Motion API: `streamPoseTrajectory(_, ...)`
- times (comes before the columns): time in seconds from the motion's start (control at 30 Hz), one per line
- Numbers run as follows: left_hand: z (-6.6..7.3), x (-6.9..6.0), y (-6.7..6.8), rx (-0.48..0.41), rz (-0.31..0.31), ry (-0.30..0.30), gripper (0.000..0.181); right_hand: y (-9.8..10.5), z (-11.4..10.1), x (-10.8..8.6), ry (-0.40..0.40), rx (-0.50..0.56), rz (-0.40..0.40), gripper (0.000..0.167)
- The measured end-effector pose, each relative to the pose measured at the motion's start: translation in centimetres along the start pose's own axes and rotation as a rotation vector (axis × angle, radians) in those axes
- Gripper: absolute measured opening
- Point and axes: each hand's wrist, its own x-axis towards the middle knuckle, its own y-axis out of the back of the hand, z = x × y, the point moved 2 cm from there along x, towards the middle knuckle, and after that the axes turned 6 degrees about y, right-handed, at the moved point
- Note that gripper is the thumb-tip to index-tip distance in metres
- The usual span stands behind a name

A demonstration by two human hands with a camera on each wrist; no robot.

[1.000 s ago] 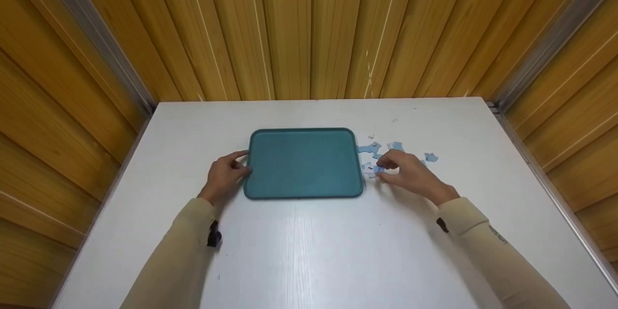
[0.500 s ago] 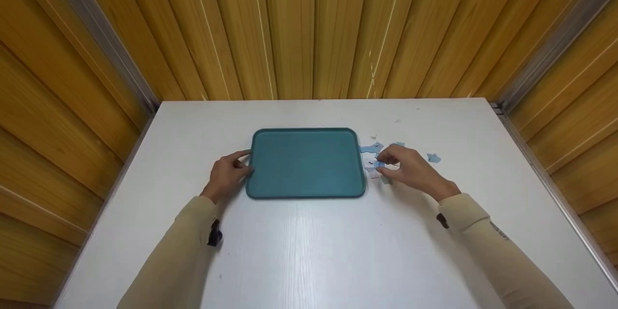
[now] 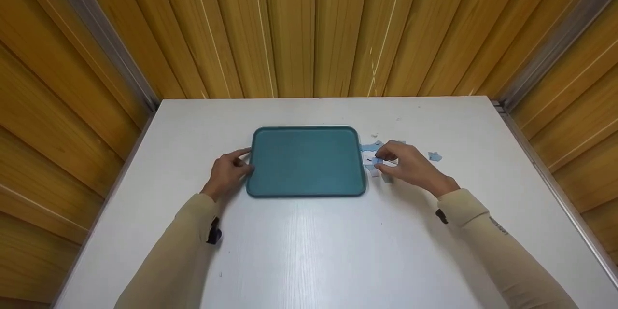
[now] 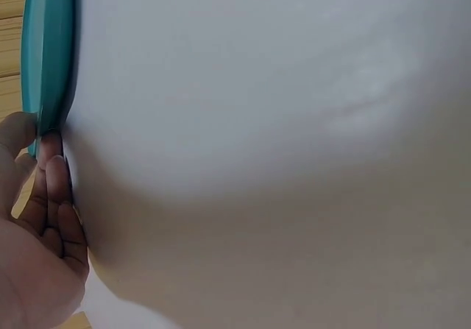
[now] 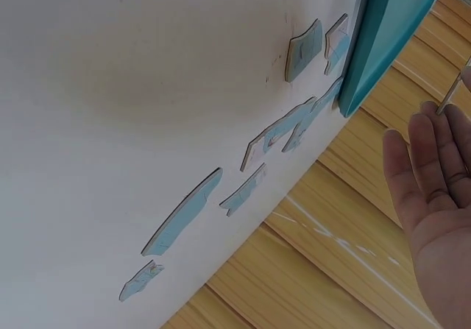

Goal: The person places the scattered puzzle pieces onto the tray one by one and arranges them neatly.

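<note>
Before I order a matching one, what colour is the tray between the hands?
The tray is plain dark teal; the head view shows it best.

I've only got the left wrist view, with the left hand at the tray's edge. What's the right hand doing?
Observer: The right hand pinches a small blue puzzle piece.
Operator: Where's it holding that?
Observer: Beside the right edge of the teal tray.
Operator: Any more pieces around?
Observer: Yes, the right wrist view shows several loose puzzle pieces lying on the white table.
</note>
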Motion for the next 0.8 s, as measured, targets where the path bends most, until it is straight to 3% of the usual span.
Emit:
streamPoseTrajectory(0.27,0.2,0.0,0.1,0.001,-0.016,-0.001,0.054,0.1,-0.5,0.8,0.087,-0.022,-0.003,0.024)
streamPoseTrajectory(0.8,0.0,0.1,0.0,-0.004,-0.026,0.040,0.056,-0.7,-1.1,1.9,0.084,0.028,-0.030,0.026)
